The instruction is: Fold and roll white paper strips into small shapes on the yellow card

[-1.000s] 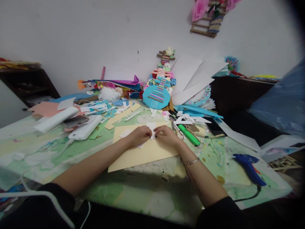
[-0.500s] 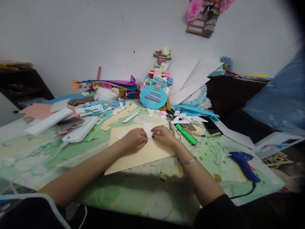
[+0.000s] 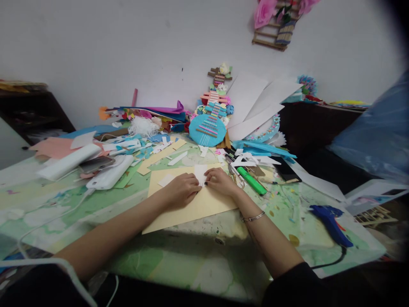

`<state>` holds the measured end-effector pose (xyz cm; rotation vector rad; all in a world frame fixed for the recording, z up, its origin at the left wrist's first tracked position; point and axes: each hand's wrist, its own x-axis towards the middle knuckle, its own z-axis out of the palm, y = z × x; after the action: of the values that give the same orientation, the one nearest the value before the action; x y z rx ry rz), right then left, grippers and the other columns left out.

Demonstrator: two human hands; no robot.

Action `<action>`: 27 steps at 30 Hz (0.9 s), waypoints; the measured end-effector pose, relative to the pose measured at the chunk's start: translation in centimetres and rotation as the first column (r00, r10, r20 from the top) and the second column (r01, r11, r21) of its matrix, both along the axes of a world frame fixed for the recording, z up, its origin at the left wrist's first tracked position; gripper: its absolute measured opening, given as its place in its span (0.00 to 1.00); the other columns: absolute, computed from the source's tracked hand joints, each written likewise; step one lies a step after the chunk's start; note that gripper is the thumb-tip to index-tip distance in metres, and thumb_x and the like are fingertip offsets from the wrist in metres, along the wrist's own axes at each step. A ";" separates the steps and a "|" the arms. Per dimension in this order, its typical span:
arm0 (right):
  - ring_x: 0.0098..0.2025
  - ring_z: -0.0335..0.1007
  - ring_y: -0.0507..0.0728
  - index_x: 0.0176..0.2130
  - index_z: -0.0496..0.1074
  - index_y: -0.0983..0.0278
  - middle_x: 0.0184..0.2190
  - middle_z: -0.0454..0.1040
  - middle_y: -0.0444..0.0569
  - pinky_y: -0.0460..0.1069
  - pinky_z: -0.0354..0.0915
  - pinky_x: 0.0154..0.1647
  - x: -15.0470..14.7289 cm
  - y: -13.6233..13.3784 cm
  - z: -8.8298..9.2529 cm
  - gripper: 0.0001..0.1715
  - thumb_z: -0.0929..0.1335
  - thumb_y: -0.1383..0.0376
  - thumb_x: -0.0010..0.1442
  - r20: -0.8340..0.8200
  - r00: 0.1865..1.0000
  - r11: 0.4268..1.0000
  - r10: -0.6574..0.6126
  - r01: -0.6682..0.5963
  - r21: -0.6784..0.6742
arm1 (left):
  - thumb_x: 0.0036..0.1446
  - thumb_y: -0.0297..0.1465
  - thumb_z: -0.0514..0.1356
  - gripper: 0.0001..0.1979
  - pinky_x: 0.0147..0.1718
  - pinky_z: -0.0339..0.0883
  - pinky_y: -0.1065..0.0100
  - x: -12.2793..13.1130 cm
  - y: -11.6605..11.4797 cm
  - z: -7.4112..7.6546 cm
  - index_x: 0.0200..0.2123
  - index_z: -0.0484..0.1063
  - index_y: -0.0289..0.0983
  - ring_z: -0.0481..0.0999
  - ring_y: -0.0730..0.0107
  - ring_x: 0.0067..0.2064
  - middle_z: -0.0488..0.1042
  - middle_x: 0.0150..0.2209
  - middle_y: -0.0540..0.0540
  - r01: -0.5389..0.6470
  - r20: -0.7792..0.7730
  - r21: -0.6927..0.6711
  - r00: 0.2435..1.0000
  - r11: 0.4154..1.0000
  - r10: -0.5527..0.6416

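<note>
Between my two hands lies a small piece of white paper (image 3: 200, 171), on top of a cream sheet of card (image 3: 188, 212). My left hand (image 3: 184, 189) closes its fingertips on the paper's left lower edge. From the right, my right hand (image 3: 220, 181) pinches the same paper, its fingers curled close to the left ones. Another white scrap (image 3: 166, 180) rests on the card beside my left hand. My fingers hide the paper's lower part.
A blue glue gun (image 3: 332, 226) lies at the right with its cord. Near my right hand are a green marker (image 3: 252, 181) and a dark phone (image 3: 286, 169). A white power strip (image 3: 110, 172) sits left. A blue paper lute (image 3: 207, 130) leans at the back.
The whole view has shifted slightly, so things appear a little further right. Both hands keep their hold on the white paper, with only slight finger movement.
</note>
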<state>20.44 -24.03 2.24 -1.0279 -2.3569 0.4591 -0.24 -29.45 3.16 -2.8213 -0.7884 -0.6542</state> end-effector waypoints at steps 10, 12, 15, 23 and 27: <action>0.45 0.64 0.57 0.26 0.71 0.64 0.39 0.73 0.49 0.54 0.56 0.49 -0.3 0.0 0.1 0.04 0.69 0.71 0.51 0.019 1.000 0.999 0.001 -0.002 0.041 | 0.56 0.26 0.52 0.12 0.41 0.64 0.63 0.1 -0.1 0.1 0.39 0.74 0.37 0.72 0.64 0.40 0.74 0.36 0.41 -0.034 0.009 -0.060 0.999 0.998 0.034; 0.45 0.64 0.57 0.26 0.71 0.64 0.40 0.73 0.49 0.54 0.56 0.49 -0.4 0.1 0.0 0.04 0.69 0.71 0.51 0.024 1.000 0.999 -0.004 0.003 0.038 | 0.56 0.26 0.52 0.12 0.41 0.65 0.64 0.1 -0.1 0.0 0.39 0.74 0.38 0.72 0.64 0.41 0.74 0.37 0.41 -0.031 0.022 -0.070 0.999 0.997 0.033; 0.46 0.63 0.57 0.26 0.71 0.64 0.40 0.73 0.49 0.54 0.56 0.50 -0.5 0.1 0.0 0.04 0.69 0.72 0.51 0.031 0.999 0.999 -0.014 0.013 0.031 | 0.56 0.26 0.52 0.13 0.40 0.65 0.65 0.0 0.0 -0.1 0.39 0.74 0.38 0.72 0.65 0.41 0.74 0.37 0.42 -0.026 0.030 -0.089 0.999 0.996 0.029; 0.47 0.62 0.58 0.27 0.72 0.63 0.41 0.72 0.49 0.54 0.56 0.49 -0.5 0.0 0.1 0.04 0.69 0.72 0.51 0.040 0.999 0.999 -0.024 0.023 0.023 | 0.54 0.25 0.52 0.12 0.40 0.65 0.66 -0.1 0.1 -0.1 0.38 0.74 0.37 0.71 0.66 0.41 0.73 0.38 0.43 -0.046 0.020 -0.117 0.999 0.992 0.048; 0.46 0.63 0.58 0.26 0.71 0.63 0.39 0.73 0.49 0.54 0.55 0.50 -0.6 0.1 0.0 0.04 0.69 0.72 0.50 0.034 0.999 0.999 -0.015 0.014 0.031 | 0.55 0.25 0.51 0.12 0.39 0.65 0.66 0.0 0.0 0.0 0.40 0.73 0.37 0.71 0.66 0.40 0.73 0.37 0.43 -0.059 0.018 -0.108 0.998 0.992 0.061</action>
<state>19.86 -23.89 2.25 -1.0458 -2.3776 0.4012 -0.23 -29.44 3.19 -2.8775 -0.9349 -0.6523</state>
